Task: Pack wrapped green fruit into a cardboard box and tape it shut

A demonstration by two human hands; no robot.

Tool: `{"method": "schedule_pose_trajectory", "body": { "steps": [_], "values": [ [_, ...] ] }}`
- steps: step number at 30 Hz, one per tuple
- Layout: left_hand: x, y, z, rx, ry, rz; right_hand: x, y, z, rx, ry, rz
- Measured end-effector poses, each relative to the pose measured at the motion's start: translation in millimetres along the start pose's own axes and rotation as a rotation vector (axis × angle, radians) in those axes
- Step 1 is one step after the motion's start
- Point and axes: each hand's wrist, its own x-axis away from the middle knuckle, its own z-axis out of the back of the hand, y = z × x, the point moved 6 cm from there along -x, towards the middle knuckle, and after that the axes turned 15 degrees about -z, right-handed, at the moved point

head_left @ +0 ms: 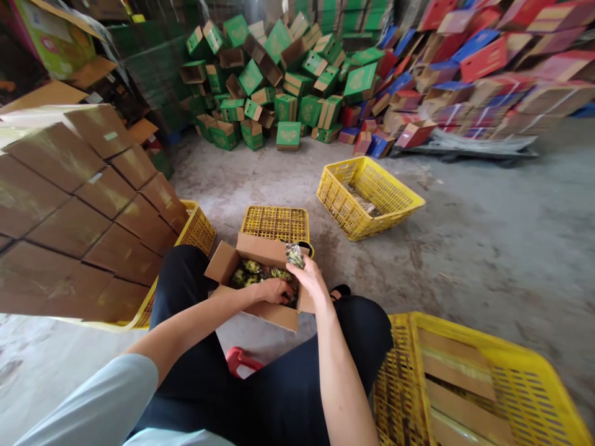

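An open cardboard box [274, 314] stands between my knees, its flaps folded outward. Inside lie several round yellow-green and dark pieces [251, 266], some under shiny clear plastic; I cannot tell their exact kind. My left hand [276, 290] reaches over the near side into the box, fingers curled downward among the pieces, and whatever they grip is hidden. Above the right side of the box, my right hand [310, 275] is closed on a plastic-wrapped green piece [295, 256], held between thumb and fingers.
Behind the box sits an upturned yellow crate [274, 223]. Another yellow crate [372, 198] stands further right. Closed cartons [79, 210] are stacked at left. Flattened cardboard lies in the near-right crate [404, 371]. Green boxes [288, 133] are heaped behind; a red object [242, 359] is below me.
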Motion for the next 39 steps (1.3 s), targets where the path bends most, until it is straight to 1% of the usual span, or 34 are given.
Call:
{"method": "schedule_pose_trajectory", "body": {
  "steps": [1,2,4,6,7,11,14,18,21,23,25,28,31,33,36,39],
  "values": [
    [5,0,7.2,-0.004,-0.007,-0.004,0,-1,0,-0.003,0.0,0.003],
    [11,-3,15.9,-0.035,0.004,0.032,0,-1,0,-0.005,-0.002,0.009],
    [22,-10,37.0,-0.184,0.098,0.156,-2,-2,-1,-0.005,-0.008,0.024],
    [29,-12,51.0,-0.312,0.18,0.239,-5,-2,-4,-0.008,-0.016,0.044],
    [29,-12,52.2,-0.346,0.173,0.248,-7,-2,-5,-0.013,-0.021,0.055],
    [22,-13,41.1,-0.414,0.031,0.255,-12,2,-12,-0.049,-0.063,0.092],
    [18,-16,39.9,-0.423,0.012,0.246,-13,4,-14,-0.06,-0.084,0.103],
    [27,-21,49.7,-0.435,-0.015,0.229,-13,5,-14,-0.002,-0.053,0.077],
    [38,-23,58.6,-0.457,-0.01,0.24,-16,6,-15,0.073,0.004,0.053],
    [40,-22,59.6,-0.478,0.002,0.227,-17,4,-16,0.1,0.025,0.056],
    [37,-20,55.4,-0.496,0.009,0.224,-17,2,-18,0.106,0.019,0.07],
    [31,-22,46.6,-0.506,0.012,0.287,-15,0,-19,0.107,-0.008,0.088],
    [31,-23,44.1,-0.5,0.017,0.314,-13,0,-18,0.122,-0.01,0.093],
    [38,-23,48.3,-0.504,0.023,0.302,-12,1,-16,0.124,-0.003,0.091],
    [56,-25,59.7,-0.545,0.04,0.29,-9,-1,-13,0.125,-0.005,0.1],
    [67,-27,64.3,-0.586,0.015,0.289,-6,-6,-14,0.174,-0.013,0.12]
  ]
}}
